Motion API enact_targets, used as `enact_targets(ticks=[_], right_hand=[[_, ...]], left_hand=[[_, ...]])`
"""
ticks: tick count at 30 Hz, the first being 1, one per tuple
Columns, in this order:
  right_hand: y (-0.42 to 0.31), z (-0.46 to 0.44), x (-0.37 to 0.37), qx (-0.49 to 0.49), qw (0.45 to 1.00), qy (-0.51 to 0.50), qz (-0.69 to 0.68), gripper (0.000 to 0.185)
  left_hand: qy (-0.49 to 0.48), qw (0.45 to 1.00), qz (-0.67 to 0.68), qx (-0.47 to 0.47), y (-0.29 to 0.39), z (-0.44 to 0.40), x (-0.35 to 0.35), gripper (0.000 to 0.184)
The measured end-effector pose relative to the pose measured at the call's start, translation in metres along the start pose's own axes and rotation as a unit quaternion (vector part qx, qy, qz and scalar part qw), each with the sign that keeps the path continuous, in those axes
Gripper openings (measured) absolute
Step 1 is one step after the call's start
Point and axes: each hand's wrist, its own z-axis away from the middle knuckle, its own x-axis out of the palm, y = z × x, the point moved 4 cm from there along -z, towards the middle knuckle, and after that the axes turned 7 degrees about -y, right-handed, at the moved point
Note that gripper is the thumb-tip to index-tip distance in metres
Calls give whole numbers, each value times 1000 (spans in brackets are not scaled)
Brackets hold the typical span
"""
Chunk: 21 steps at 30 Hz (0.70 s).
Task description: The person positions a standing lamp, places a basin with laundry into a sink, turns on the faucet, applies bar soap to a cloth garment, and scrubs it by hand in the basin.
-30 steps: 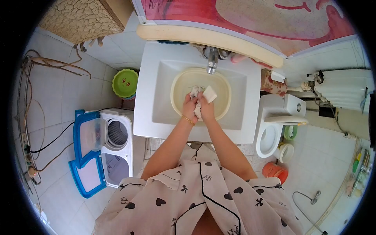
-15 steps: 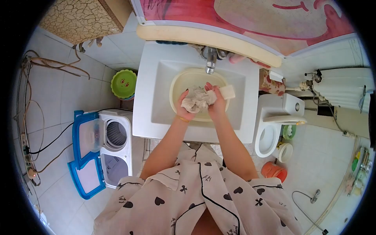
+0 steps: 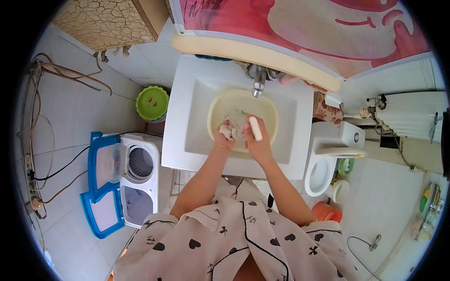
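My left hand point(image 3: 221, 138) is closed around a bunched, wet, pale cloth point(image 3: 228, 130), part of which trails into the cream plastic basin point(image 3: 276, 117). In my right hand point(image 3: 260, 145) is a cream-white bar of soap point(image 3: 255, 128), held on edge close to the cloth. Both hands are over the near half of the basin, a short gap apart. The basin sits in the white sink point(image 3: 197, 140), with water in it. A metal faucet point(image 3: 258, 80) stands above its far rim.
At left, a small washing machine point(image 3: 139, 161) has its blue-framed lids raised. A green basin with a face point(image 3: 152, 102) stands beside the sink. To the right are a toilet point(image 3: 320, 171), a floral tissue box point(image 3: 326, 108) and an orange bucket point(image 3: 327, 211). A ledge point(image 3: 253, 58) runs behind the faucet.
The cloth was bunched between both hands and raised; now it is lower, in the left hand only. The soap has turned more upright and moved left and nearer with my right hand.
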Motion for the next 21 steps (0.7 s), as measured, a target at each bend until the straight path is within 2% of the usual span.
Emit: enact_targets(ticks=[1, 2, 3, 5, 6, 7, 8, 10, 12, 14, 15, 18, 20, 21], right_hand=[[4, -11, -3, -23, 988, -19, 151, 39], [8, -21, -3, -46, 953, -37, 297, 40], [8, -28, -1, -19, 970, -50, 237, 37], [6, -44, 13, 31, 990, -79, 115, 30], [3, -52, 22, 84, 990, -117, 4, 25], [-8, -64, 33, 134, 973, -153, -106, 21], [-19, -76, 45, 181, 941, -187, -215, 17], [-43, -97, 69, 205, 886, -222, -353, 16], [-58, -122, 92, 212, 818, -249, -473, 19], [-67, -150, 112, 202, 743, -270, -578, 25], [-74, -161, 119, 185, 718, -269, -615, 23], [-87, -196, 136, 136, 642, -275, -702, 21], [-74, -223, 149, 110, 600, -295, -736, 28], [-78, -226, 149, 102, 601, -279, -742, 29]], left_hand=[[16, 1000, -14, -3, -1, 6, 2, 24], [32, 999, -28, -7, -3, 11, 5, 24], [47, 998, -44, -11, -5, 14, 5, 24], [12, 999, -47, -15, -6, 19, 11, 24], [0, 999, -47, -16, -7, 25, 8, 24], [-84, 996, -14, -37, -9, 28, 9, 24], [-168, 984, 18, -57, -10, 28, 9, 24], [-161, 985, -6, -55, -9, 28, 12, 26], [27, 993, -114, -8, -11, 28, 5, 29], [39, 995, -72, -52, -16, 25, -1, 33], [46, 995, -52, -75, -18, 24, -4, 36], [-74, 992, -24, -99, -20, 41, 41, 42], [-145, 985, -49, -85, -21, 35, 32, 45], [-180, 979, -61, -78, -21, 35, 33, 46]])
